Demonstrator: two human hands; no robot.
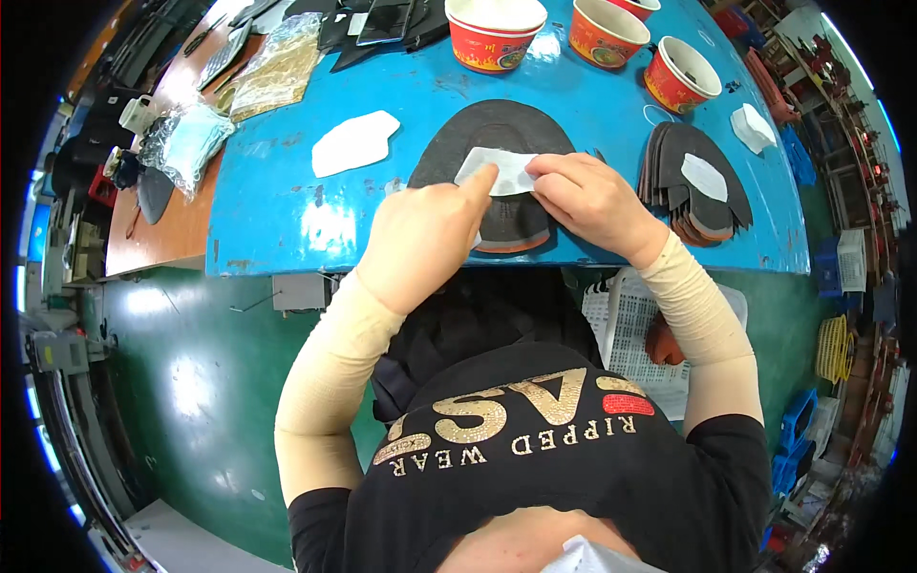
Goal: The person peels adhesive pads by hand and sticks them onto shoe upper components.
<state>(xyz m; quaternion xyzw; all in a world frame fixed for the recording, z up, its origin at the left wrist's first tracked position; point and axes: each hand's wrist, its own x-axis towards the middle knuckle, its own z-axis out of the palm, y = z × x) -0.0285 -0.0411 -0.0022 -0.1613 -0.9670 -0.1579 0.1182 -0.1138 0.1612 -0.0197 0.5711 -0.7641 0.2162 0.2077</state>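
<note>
A small white fabric patch (506, 170) is pressed onto a dark, dome-shaped cut piece of material (497, 134) lying at the near edge of a blue worktable (287, 205). The left hand (420, 239) is loosely curled, its index finger extended and laid on the patch's left end. The right hand (590, 196) is bent over the patch's right end, which is pinched between thumb and fingertips. A second white patch (353, 143) is seen lying flat to the left, well apart. A fanned stack of dark cut pieces (693, 186), topped by another white patch, is placed just right of the right hand. Three red-and-white paper bowls (600, 33) are lined along the far side.
</note>
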